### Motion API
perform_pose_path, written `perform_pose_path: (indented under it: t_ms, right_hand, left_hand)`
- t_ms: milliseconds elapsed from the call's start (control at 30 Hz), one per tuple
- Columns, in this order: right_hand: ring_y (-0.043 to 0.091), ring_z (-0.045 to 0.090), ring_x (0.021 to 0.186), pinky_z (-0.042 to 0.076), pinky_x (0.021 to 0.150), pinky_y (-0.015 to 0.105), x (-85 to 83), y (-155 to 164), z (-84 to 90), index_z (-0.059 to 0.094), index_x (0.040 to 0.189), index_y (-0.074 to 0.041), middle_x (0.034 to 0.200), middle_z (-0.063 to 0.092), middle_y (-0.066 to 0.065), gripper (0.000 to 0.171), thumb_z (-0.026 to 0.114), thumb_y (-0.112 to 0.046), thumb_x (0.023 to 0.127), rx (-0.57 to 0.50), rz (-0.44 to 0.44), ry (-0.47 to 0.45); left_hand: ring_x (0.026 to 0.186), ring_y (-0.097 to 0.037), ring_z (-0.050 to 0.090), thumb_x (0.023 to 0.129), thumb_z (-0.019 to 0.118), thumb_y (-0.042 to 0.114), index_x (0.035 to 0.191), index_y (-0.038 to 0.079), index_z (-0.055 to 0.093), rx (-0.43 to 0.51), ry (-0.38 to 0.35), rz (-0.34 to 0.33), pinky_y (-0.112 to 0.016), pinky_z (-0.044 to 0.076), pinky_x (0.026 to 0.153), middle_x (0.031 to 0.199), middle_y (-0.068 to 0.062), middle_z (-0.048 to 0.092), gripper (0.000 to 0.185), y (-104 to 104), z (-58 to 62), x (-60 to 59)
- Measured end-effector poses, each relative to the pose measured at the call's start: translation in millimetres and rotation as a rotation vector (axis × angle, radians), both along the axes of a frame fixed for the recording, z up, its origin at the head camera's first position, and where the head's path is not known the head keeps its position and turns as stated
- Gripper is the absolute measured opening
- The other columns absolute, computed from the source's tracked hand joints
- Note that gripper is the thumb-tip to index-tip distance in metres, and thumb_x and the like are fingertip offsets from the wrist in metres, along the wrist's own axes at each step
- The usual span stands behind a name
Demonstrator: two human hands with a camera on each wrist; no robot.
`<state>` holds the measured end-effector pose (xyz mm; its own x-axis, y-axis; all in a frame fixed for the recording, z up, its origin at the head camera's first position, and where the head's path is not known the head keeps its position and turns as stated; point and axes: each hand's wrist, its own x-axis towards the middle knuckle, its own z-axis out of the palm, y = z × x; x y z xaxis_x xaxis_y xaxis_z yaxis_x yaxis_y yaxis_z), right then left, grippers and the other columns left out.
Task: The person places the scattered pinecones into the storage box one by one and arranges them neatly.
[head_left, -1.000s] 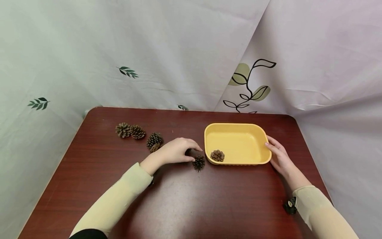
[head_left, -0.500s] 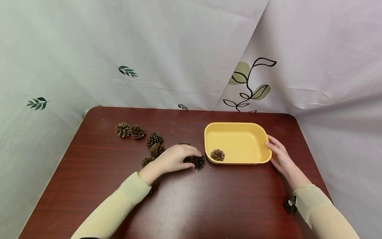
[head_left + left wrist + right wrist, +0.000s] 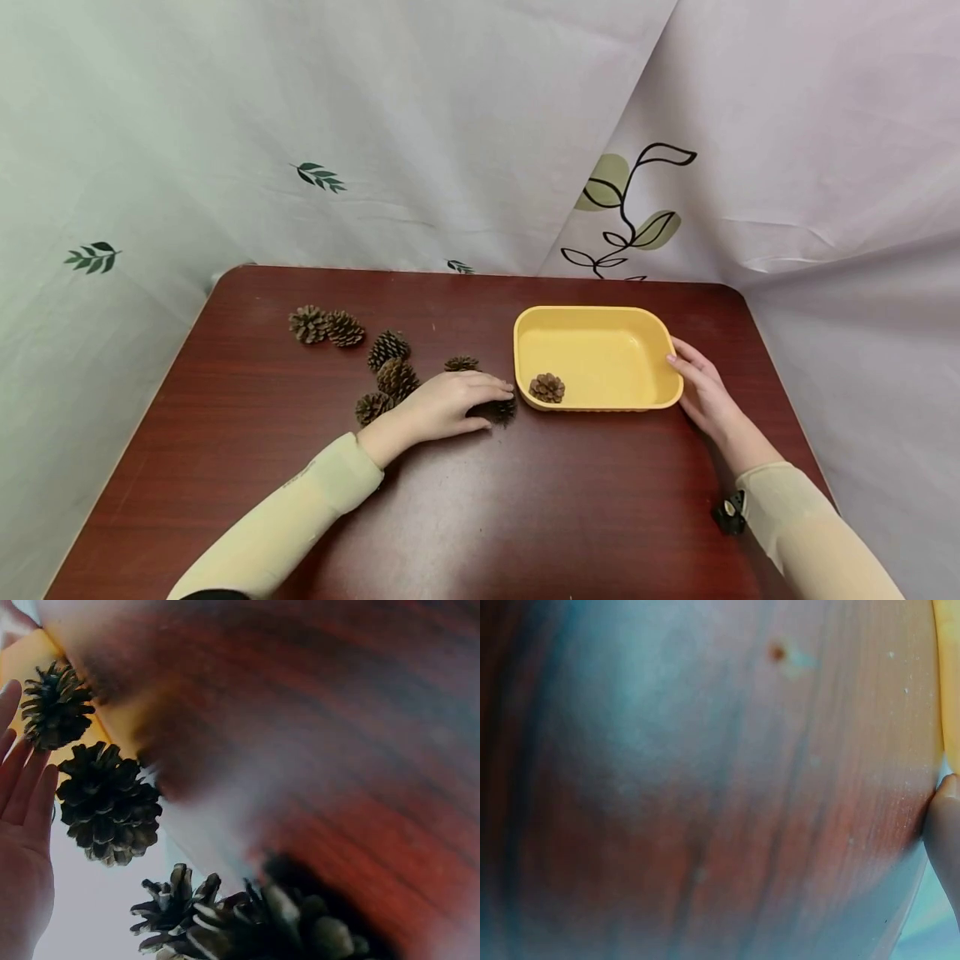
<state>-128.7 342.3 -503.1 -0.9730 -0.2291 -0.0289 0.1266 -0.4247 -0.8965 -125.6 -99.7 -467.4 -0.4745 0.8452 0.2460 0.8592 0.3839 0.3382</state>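
Observation:
My left hand (image 3: 491,406) lies over a dark pine cone (image 3: 507,411) just left of the yellow tray (image 3: 600,315); its fingers are stretched across the top and its thumb is on the near side. In the left wrist view the fingers (image 3: 22,795) look straight beside that pine cone (image 3: 109,802). One brown cone (image 3: 547,387) sits in the tray's near left corner. My right hand (image 3: 693,383) rests with straight fingers against the tray's right wall, and a fingertip (image 3: 945,817) shows by the tray edge (image 3: 952,682).
Several more pine cones lie on the dark red table (image 3: 525,517): a pair (image 3: 327,327) at the far left, a cluster (image 3: 390,375) behind my left wrist and one (image 3: 461,364) beyond my fingers. Printed cloth hangs behind and beside the table.
My left hand has slid toward me and right, from beside the dark cone to over it, uncovering cones behind it. The right hand and tray have stayed still.

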Motion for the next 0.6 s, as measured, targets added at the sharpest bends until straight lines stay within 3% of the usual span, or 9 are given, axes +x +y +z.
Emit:
perform_pose_path:
  t_ms: [333, 600]
  right_hand:
    - [0.008, 0.074, 0.107, 0.064, 0.087, 0.022, -1.2, 0.4, 0.0, 0.068, 0.132, -0.016, 0.120, 0.076, -0.003, 0.045, 0.033, 0.003, 0.111, -0.015, -0.001, -0.015]
    - [0.007, 0.074, 0.107, 0.064, 0.087, 0.022, -1.5, 0.4, -0.3, 0.069, 0.132, -0.016, 0.121, 0.076, -0.003, 0.045, 0.033, 0.003, 0.112, -0.016, 0.000, -0.013]
  left_hand:
    - [0.131, -0.026, 0.067, 0.092, 0.085, 0.025, 0.136, 0.006, 0.069, -0.046, 0.084, -0.016, -0.046, 0.055, 0.114, 0.137, -0.011, 0.072, 0.051, 2.8, -6.8, -3.9]
    - [0.132, -0.026, 0.067, 0.092, 0.083, 0.038, 0.136, 0.007, 0.069, -0.138, 0.105, 0.007, -0.045, 0.053, 0.117, 0.138, -0.010, 0.072, 0.056, 9.8, -8.3, -3.4]
